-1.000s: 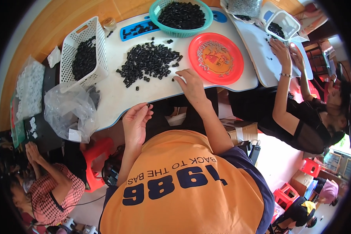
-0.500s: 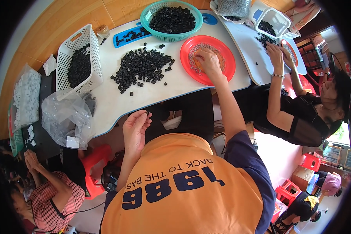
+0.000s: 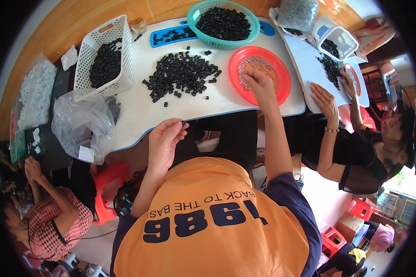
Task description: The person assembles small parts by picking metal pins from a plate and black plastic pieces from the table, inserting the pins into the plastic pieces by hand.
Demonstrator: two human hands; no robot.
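1. Two bare hands show near the middle of the frame: the left hand [image 3: 163, 144] just left of centre, the right hand [image 3: 264, 91] higher and to the right.
2. The left hand is at the lower edge of the table [image 3: 136, 113]; its fingers pinch a small black part [image 3: 185, 124], mostly hidden, with only its end showing at the tips.
3. The right hand is over the red plate [image 3: 284, 87] at upper right of centre, fingers bent and pointing down toward the grey bits [image 3: 252, 61]; whether they touch or grasp one I cannot tell.
4. Left of the plate, at upper centre, a loose pile [image 3: 180, 76] of black parts lies on the table, a few strays around it.
5. Above the pile are a blue tray [image 3: 155, 42] and a teal basket [image 3: 231, 44], both holding black parts.
6. At upper left stands a white basket [image 3: 126, 69] with more of them, a small jar [image 3: 138, 25] near its upper right corner and a clear bag [image 3: 81, 122] below it.
7. At right, a co-worker [image 3: 363, 150] has both hands at a second table [image 3: 305, 60], near scattered black parts and a white tub [image 3: 349, 42].
8. At lower left, another person [image 3: 55, 221] holds their palms together.
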